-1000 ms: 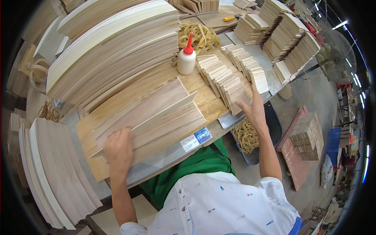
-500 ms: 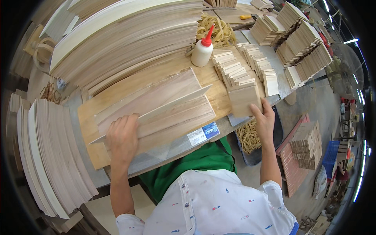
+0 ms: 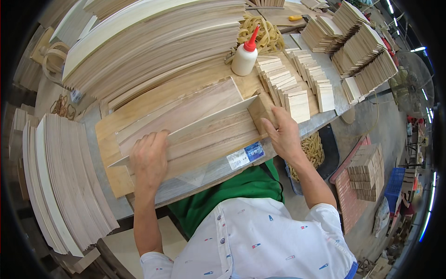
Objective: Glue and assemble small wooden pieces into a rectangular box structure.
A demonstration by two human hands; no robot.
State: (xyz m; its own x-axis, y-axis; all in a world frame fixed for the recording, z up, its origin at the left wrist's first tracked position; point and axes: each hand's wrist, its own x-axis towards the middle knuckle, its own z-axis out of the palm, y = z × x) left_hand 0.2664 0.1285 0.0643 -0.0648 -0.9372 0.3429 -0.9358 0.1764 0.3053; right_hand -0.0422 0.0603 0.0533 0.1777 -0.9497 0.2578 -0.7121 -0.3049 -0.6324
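Carried leftward from beside the near row of small pieces (image 3: pixel 275 78), the small wooden piece (image 3: pixel 260 115) now stands at the right end of the front flat board (image 3: pixel 209 143), and the right hand (image 3: pixel 283 134) has come along with it.

Nearest, the left hand (image 3: pixel 149 156) is half closed, its fingers bent over the thin upright board (image 3: pixel 211 122) toward that board's left end, much as before. The right hand is partly closed too, thumb and fingers pinching the small wooden piece by its right side. Its back corner lies by the end of the thin upright board — whether the two truly touch, I cannot tell.

Judging by how things lie, the work is partway: the thin upright board is on edge between the front flat board and the rear flat board (image 3: pixel 186 109), and one short piece is in position but not yet released. No such piece shows at the left end, though the left hand hides part of it.

Farther off, the near row ends in a pale piece (image 3: pixel 298 106) that the held one partly covered earlier; a second row (image 3: pixel 312 76) lies beside it. Beyond, a white squeeze bottle (image 3: pixel 244 60) stands upright before a heap of tan bands (image 3: pixel 265 36) — both unchanged.
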